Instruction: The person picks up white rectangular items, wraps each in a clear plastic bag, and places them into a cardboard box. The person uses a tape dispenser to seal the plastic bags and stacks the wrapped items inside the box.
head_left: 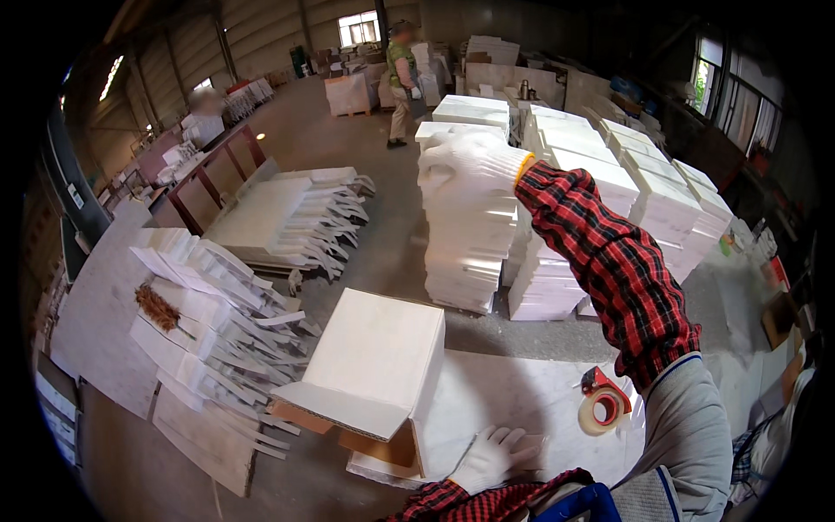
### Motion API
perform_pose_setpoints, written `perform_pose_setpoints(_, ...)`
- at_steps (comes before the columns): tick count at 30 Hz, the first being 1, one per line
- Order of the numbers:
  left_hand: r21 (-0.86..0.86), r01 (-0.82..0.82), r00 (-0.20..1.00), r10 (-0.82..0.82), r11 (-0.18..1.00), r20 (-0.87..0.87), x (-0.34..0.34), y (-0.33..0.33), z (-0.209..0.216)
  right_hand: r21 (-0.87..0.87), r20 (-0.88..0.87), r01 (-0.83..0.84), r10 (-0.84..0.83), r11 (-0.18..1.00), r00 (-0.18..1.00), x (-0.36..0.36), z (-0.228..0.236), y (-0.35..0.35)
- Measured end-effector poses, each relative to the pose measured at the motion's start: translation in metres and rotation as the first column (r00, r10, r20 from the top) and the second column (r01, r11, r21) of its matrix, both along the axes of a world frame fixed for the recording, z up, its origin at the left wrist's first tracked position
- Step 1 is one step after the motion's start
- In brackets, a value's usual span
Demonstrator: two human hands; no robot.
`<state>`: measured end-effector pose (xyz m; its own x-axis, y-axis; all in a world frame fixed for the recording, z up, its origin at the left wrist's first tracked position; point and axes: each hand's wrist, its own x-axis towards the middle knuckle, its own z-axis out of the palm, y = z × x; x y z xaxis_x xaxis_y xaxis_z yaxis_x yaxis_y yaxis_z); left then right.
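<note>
My left hand (489, 459), in a white knit glove, lies on the pale slab worktop (487, 383) with its fingers spread. A small brownish flat piece (531, 451) is by its fingertips; I cannot make out what it is. Left of this hand stands a white cardboard box (374, 344) with a flap folded out and brown inner sides. My right hand (470, 165), gloved in white with a yellow cuff, is raised far forward in front of a stack of white slabs (470, 248). Its fingers look curled, and whatever they may hold is hidden.
A red tape dispenser (606, 400) with a clear roll lies on the worktop's right. More white slab stacks (574, 165) stand beyond. To the left are piles of slabs with loose strips (287, 213) and a brown brush (158, 307). A person (402, 78) stands farther back.
</note>
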<state>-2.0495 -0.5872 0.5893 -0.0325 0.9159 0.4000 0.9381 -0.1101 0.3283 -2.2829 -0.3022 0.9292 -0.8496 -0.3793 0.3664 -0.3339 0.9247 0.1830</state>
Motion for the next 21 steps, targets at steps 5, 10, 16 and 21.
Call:
perform_pose_setpoints(5, -0.109, 0.035, 0.999, -0.033, 0.993, 0.022, -0.003, 0.001, 0.011, -0.137, -0.1, -0.082, 0.068, 0.987, 0.993, -0.005, -0.015, 0.033)
perform_pose_setpoints(10, -0.092, 0.008, 1.0, -0.007, 0.996, 0.003, -0.004, -0.005, 0.009, 0.008, 0.084, 0.226, -0.225, 0.974, 0.971, 0.003, 0.002, -0.005)
perform_pose_setpoints(16, -0.061, -0.007, 0.998, 0.01, 0.998, 0.056, -0.002, -0.005, 0.013, -0.111, 0.049, -0.005, 0.01, 0.994, 0.999, -0.007, -0.007, 0.02)
perform_pose_setpoints(21, -0.074, -0.001, 1.0, 0.003, 0.997, 0.019, -0.001, -0.007, 0.013, 0.019, -0.007, 0.059, -0.058, 0.998, 0.998, 0.003, -0.016, 0.024)
